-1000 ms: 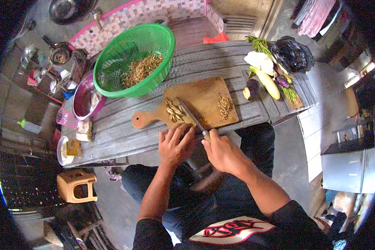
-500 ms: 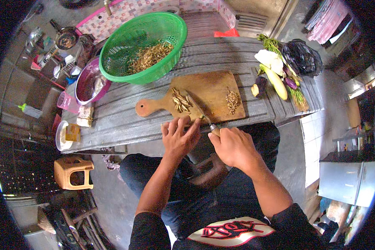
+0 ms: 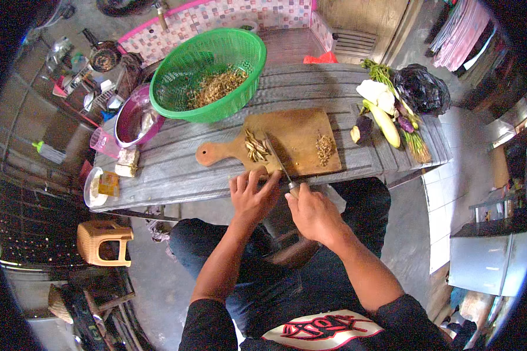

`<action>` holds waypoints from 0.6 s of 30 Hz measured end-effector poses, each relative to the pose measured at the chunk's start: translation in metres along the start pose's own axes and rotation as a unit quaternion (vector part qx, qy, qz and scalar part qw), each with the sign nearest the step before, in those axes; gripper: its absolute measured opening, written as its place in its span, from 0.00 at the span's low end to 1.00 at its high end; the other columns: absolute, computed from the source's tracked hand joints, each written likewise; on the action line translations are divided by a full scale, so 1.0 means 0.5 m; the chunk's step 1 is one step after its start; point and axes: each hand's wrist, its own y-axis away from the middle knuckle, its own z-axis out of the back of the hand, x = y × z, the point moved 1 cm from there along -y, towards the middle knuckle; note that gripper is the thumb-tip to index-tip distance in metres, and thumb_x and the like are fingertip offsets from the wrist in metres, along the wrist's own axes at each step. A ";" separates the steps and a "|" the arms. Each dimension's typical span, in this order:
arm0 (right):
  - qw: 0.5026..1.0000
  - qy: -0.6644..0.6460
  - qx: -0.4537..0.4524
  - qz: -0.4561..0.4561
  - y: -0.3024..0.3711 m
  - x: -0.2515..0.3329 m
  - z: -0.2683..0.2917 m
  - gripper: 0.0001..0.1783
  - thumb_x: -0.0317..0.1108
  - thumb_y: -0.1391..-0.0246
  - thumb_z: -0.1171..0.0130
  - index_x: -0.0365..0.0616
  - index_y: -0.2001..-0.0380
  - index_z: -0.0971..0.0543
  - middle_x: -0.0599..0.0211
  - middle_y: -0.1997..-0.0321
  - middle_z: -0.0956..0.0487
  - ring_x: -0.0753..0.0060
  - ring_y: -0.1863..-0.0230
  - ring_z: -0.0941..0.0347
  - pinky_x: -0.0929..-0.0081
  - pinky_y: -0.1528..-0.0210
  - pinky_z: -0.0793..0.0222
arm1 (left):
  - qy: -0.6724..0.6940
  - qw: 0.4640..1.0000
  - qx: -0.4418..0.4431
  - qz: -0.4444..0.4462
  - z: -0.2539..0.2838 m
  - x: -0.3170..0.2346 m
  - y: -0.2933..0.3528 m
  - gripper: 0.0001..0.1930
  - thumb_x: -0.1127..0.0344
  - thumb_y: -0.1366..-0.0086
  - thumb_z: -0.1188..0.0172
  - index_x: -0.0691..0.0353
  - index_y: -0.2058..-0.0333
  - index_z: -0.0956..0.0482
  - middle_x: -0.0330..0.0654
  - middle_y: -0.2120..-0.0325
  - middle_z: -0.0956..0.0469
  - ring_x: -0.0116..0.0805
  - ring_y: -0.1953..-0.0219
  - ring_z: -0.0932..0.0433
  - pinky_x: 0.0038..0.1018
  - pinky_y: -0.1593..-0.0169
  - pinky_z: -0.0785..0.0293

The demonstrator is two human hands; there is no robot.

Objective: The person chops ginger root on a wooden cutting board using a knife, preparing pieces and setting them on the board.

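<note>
My right hand [image 3: 317,214] is wrapped round the wooden handle of a knife [image 3: 282,166], whose blade slants away to the left over the wooden cutting board [image 3: 293,126]. Beside the blade, at the board's near edge, my left hand [image 3: 254,194] has its fingers bent and drawn together. Whatever they press on is too small and hidden to name. A pile of thin brownish strips [image 3: 255,146] lies left of the blade, by the board's handle. Toward the right edge is a heap of finely chopped brown bits [image 3: 324,148].
Behind the board stands a green basket [image 3: 255,88] with chopped brown pieces inside. A purple basin [image 3: 123,126], a pink cup [image 3: 103,142] and a clear tub [image 3: 92,193] line the left. At right lie vegetables [image 3: 386,126] and a black plastic bag [image 3: 423,86].
The knife and my right hand have shifted slightly left, closer to my left hand. The whole view has tilted a little, so the table sits lower. Both piles look the same.
</note>
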 end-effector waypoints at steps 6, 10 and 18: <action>0.998 -0.040 0.037 0.025 -0.015 0.014 0.054 0.27 0.50 0.27 0.52 0.30 0.59 0.24 0.28 0.61 0.18 0.26 0.53 0.21 0.38 0.50 0.25 | 0.005 1.000 0.019 0.011 0.011 0.000 -0.003 0.29 0.58 0.49 0.28 0.37 0.45 0.18 0.32 0.53 0.23 0.38 0.54 0.25 0.41 0.52 0.33; 0.998 -0.033 0.031 -0.034 0.000 0.014 0.001 0.28 0.50 0.27 0.52 0.29 0.56 0.25 0.28 0.59 0.18 0.25 0.51 0.22 0.37 0.47 0.27 | 0.012 1.000 0.007 0.015 0.007 -0.003 -0.004 0.27 0.59 0.48 0.27 0.38 0.46 0.17 0.30 0.53 0.22 0.38 0.55 0.24 0.42 0.52 0.33; 0.998 -0.029 0.048 -0.002 -0.008 0.012 0.033 0.26 0.49 0.27 0.51 0.30 0.54 0.24 0.29 0.59 0.17 0.26 0.53 0.20 0.37 0.47 0.25 | 0.003 0.999 0.042 0.028 0.017 -0.003 -0.015 0.25 0.58 0.48 0.28 0.40 0.48 0.17 0.31 0.53 0.21 0.38 0.55 0.24 0.41 0.53 0.32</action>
